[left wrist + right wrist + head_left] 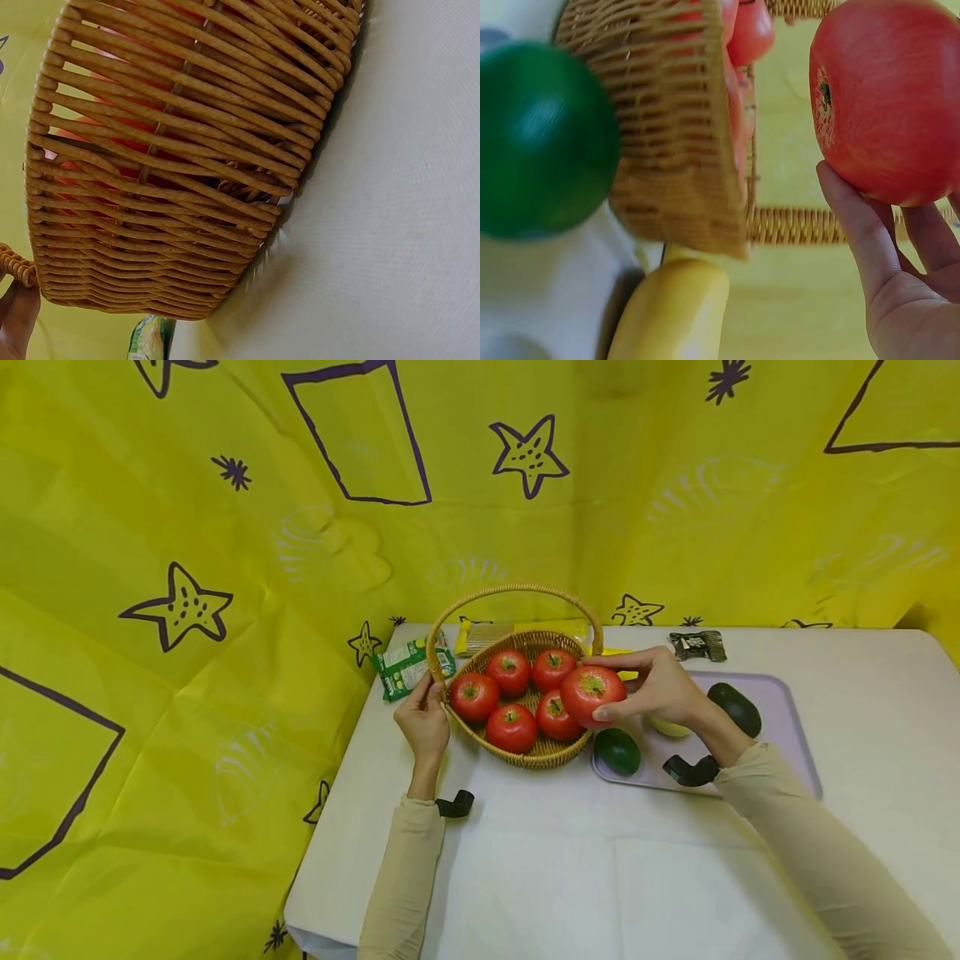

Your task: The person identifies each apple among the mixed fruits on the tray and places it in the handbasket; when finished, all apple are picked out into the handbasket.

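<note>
A wicker basket (543,762) with a tall arched handle stands on the table and holds several red apples (512,729). My left hand (423,724) pinches the left foot of the handle (432,647); in the left wrist view only its fingers (19,322) show at the edge. Another red apple (588,689) is gripped by my right hand (663,689), over the basket's right rim. The right wrist view shows this apple (889,97) between the thumb and fingers, apart from the basket wall (667,150).
Right of the basket lies a lilac tray (795,735) with a green fruit (617,752), a darker green one (735,710) and a yellow one (669,727). Behind are a green packet (408,670), a yellow pasta-like packet (483,637) and a dark wrapped packet (697,645). A yellow curtain (465,543) hangs behind.
</note>
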### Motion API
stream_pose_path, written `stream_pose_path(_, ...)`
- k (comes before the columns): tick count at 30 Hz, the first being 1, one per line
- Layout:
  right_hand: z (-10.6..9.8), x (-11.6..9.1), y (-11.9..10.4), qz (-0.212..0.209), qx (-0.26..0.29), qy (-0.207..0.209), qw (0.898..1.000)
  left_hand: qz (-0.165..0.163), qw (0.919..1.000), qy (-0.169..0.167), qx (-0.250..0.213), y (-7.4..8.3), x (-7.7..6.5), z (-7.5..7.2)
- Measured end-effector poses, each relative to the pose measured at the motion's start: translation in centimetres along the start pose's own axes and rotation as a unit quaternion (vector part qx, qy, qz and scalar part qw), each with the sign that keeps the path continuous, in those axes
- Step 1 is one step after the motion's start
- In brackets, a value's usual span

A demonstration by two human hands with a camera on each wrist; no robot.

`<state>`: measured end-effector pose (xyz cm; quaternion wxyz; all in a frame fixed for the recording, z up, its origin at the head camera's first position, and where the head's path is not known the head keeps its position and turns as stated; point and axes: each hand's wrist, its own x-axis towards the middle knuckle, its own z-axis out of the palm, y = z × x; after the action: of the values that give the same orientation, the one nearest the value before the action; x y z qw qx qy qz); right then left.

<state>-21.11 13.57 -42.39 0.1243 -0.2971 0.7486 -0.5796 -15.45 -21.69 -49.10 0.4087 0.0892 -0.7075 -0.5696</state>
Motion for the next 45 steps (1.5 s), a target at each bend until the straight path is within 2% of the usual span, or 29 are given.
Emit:
stream_pose_path(8, 1.7, 1.1, -0.6, 0.033, 0.01, -0.007, 0.999, 0.005, 0.9998, -0.012, -0.013, -0.4, -0.2, -0.2)
stream_pose_path(15, 3.1, 1.6, -1.2, 0.06, 0.02, 0.001, 0.998, 0.002, 0.9999, -0.006, -0.011, -0.1, 0.0, -0.2)
stream_pose_path(20, 4.5, 2.4, -1.4, 0.055, 0.01, 0.02, 0.998, -0.006, 0.9998, -0.01, -0.015, -0.2, 0.0, -0.2)
stream_pose_path(26, 5.9, 3.7, -1.1, 0.06, 0.015, 0.029, 0.998, 0.0, 0.9999, -0.011, -0.011, -0.2, 0.0, -0.3)
stream_pose_path(31, 6.4, 4.5, -0.8, 0.071, 0.002, 0.03, 0.997, 0.0, 0.9999, -0.011, -0.01, -0.2, 0.0, -0.3)
stream_pose_path(45, 7.1, 6.1, -0.2, 0.089, 0.016, 0.012, 0.996, -0.02, 0.9998, -0.007, 0.001, 0.3, 0.0, 0.0)
